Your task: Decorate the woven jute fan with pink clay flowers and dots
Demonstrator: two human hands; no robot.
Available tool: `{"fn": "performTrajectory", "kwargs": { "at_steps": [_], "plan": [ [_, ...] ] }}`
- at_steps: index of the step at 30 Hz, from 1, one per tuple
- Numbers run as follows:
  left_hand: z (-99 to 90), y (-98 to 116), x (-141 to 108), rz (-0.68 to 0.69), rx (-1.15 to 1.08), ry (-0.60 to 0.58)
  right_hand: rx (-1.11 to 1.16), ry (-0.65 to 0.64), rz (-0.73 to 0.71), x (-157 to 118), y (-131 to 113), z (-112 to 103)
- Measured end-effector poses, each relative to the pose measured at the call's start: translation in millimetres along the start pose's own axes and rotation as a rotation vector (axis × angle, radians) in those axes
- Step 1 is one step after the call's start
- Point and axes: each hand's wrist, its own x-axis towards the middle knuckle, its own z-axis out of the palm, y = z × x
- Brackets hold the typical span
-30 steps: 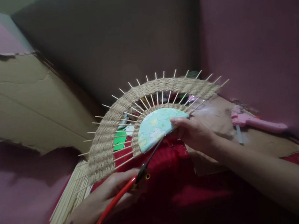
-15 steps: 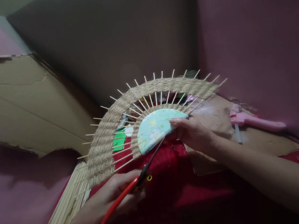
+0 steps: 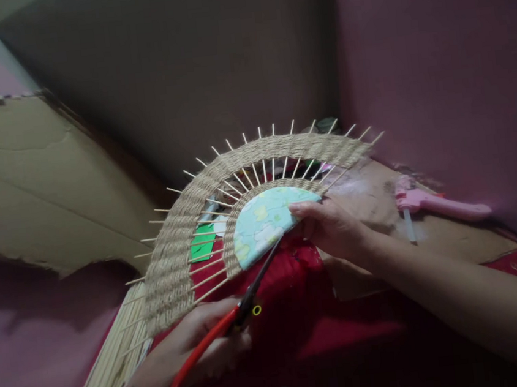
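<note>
The left hand (image 3: 187,330) is closed around the red-handled tool (image 3: 212,331), with its dark tip at the straight lower edge of the pale blue cloth patch (image 3: 261,221). The right hand (image 3: 336,225) is grasping the woven fan (image 3: 173,258) by the right end of this patch — the thumb lies on top, the other fingers are mostly hidden. Compared with one second ago, both grips look the same; the fan appears a little more to the left, but the pink glue gun (image 3: 448,203) has shifted that way also. The fan is held above the red cloth (image 3: 346,326). Its curved side faces up and to the left, with thin sticks spreading outward; its long axis rises from lower left to upper right — the tool points also to upper right.
</note>
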Motion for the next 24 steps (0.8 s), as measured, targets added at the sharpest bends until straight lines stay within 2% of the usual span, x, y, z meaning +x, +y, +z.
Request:
{"fn": "performTrajectory", "kwargs": {
  "at_steps": [3,6,10,18,24],
  "plan": [
    [2.8,-3.6,0.7,-0.023,-0.035,0.047,0.007,-0.009,0.003,0.4,1.5,-1.7],
    [4.4,-6.8,1.6,-0.028,-0.08,0.039,0.014,-0.019,0.015,0.5,2.6,-3.2],
    [4.8,-6.2,2.5,-0.018,-0.067,-0.006,0.022,-0.019,0.014,0.4,2.8,-3.6],
    [-3.4,-4.3,10.9,0.057,0.011,-0.182,0.026,-0.011,0.028,0.1,2.1,-3.8],
    [-3.7,-1.1,13.0,0.12,0.012,-0.228,0.048,-0.006,0.022,0.5,3.4,-5.1]
  ]
}}
